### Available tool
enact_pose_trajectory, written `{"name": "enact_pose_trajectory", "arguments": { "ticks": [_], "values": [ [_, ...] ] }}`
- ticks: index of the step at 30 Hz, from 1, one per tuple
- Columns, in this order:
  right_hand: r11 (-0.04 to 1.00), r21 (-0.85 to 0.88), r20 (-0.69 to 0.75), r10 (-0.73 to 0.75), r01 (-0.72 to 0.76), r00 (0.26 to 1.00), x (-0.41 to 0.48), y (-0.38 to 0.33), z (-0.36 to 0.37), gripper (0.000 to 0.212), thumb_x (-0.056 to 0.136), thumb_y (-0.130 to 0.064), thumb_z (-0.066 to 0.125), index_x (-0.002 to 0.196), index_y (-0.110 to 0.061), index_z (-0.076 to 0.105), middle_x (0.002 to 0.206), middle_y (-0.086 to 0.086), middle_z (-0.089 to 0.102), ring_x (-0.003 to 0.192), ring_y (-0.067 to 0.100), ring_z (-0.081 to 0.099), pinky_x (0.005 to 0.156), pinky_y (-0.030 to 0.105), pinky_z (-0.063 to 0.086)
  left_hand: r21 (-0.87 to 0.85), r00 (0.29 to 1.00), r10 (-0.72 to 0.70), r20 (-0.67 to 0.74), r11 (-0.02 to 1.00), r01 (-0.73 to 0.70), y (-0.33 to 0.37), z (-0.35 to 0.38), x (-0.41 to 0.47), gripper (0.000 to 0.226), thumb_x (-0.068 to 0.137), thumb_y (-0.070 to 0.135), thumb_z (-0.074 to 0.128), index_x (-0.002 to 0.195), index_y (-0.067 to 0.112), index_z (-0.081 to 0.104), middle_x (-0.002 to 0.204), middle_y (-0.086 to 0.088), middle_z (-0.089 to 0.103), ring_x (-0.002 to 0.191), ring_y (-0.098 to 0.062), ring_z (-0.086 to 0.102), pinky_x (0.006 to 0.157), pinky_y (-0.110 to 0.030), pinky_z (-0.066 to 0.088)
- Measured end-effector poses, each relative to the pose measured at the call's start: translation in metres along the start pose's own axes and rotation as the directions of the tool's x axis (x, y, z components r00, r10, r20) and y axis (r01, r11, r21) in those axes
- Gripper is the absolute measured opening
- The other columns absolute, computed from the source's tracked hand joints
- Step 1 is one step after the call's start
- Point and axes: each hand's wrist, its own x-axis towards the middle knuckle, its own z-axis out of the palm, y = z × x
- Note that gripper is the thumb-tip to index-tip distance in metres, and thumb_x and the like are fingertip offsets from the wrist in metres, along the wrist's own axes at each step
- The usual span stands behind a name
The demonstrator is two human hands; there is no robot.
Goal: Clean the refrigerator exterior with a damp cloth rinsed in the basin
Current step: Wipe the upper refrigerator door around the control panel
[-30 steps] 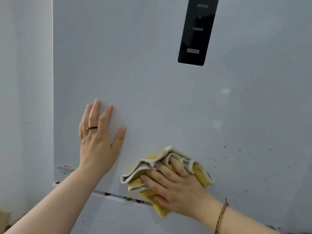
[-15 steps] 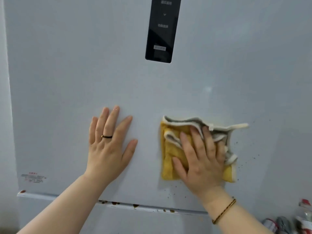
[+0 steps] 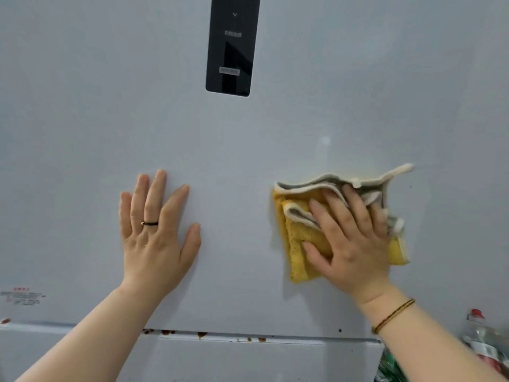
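Note:
The pale grey refrigerator door fills the view, with a black control panel at the top centre. My right hand presses a folded yellow and grey cloth flat against the door, fingers spread and straight on top of it. My left hand, wearing a dark ring, lies flat on the door to the left of the cloth, holding nothing. No basin is in view.
Brown stains dot the gap along the door's bottom edge, above the lower door. A small red-printed label sits at the lower left. Blurred plastic bottles stand at the lower right. A few dark specks remain on the door.
My right hand has slid the cloth up and to the right across the door, from near the bottom edge to mid-door. My left hand stayed flat on the door.

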Motion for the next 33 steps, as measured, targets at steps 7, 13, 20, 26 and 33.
{"name": "enact_pose_trajectory", "arguments": {
  "ticks": [7, 13, 20, 26, 33],
  "values": [
    [0.998, 0.011, 0.187, 0.061, -0.065, 0.980, -0.086, -0.083, -0.001, 0.057, 0.094, -0.048, 0.020, 0.146, -0.027, 0.014, 0.122, -0.001, 0.043, 0.125, 0.022, 0.027, 0.113, 0.041, 0.005, -0.046, 0.999, -0.039, -0.036, 0.998, 0.038, 0.003, 0.002, -0.001, 0.047, 0.080, 0.030, 0.039, 0.122, 0.010, 0.037, 0.137, -0.010, 0.023, 0.133, -0.020, 0.002, 0.113, -0.022, -0.010],
    [0.989, 0.094, 0.047, -0.122, 0.117, 0.991, -0.043, -0.051, -0.006, 0.044, 0.088, -0.050, 0.026, 0.120, -0.029, 0.047, 0.121, -0.005, 0.045, 0.113, 0.020, 0.043, 0.099, 0.042, 0.019, -0.107, 0.996, 0.026, -0.082, 0.994, -0.034, 0.009, 0.002, -0.004, 0.036, 0.080, 0.025, 0.043, 0.114, 0.010, 0.043, 0.129, -0.012, 0.032, 0.128, -0.025, 0.017, 0.115, -0.026, 0.001],
    [0.883, -0.037, -0.113, 0.461, -0.467, 0.880, 0.069, 0.034, 0.007, 0.056, 0.079, -0.047, 0.041, 0.125, -0.015, 0.042, 0.127, 0.016, 0.056, 0.117, 0.027, 0.032, 0.092, 0.042, 0.021, -0.129, 0.968, 0.225, -0.111, 0.963, -0.238, 0.043, 0.010, 0.008, 0.033, 0.082, 0.022, 0.045, 0.114, 0.013, 0.046, 0.126, -0.011, 0.037, 0.127, -0.021, 0.023, 0.115, -0.029, 0.009],
    [0.829, -0.077, 0.047, 0.557, -0.553, 0.829, -0.038, -0.022, 0.002, 0.058, 0.094, -0.051, 0.012, 0.135, -0.014, 0.029, 0.146, 0.007, 0.027, 0.134, 0.029, 0.022, 0.100, 0.048, 0.022, -0.080, 0.959, 0.254, -0.129, 0.961, -0.265, 0.047, 0.021, 0.013, 0.034, 0.081, 0.022, 0.045, 0.113, 0.012, 0.047, 0.125, -0.010, 0.039, 0.127, -0.022, 0.023, 0.115, -0.030, 0.010],
    [0.919, -0.039, 0.063, 0.394, -0.393, 0.917, -0.060, -0.022, -0.001, 0.051, 0.093, -0.050, 0.018, 0.131, -0.019, 0.031, 0.138, 0.007, 0.031, 0.142, 0.019, 0.009, 0.106, 0.044, 0.016, -0.040, 0.949, 0.270, -0.161, 0.959, -0.279, 0.047, 0.023, 0.012, 0.032, 0.082, 0.022, 0.045, 0.113, 0.012, 0.049, 0.125, -0.010, 0.041, 0.127, -0.023, 0.025, 0.115, -0.031, 0.011]
  ]
}}
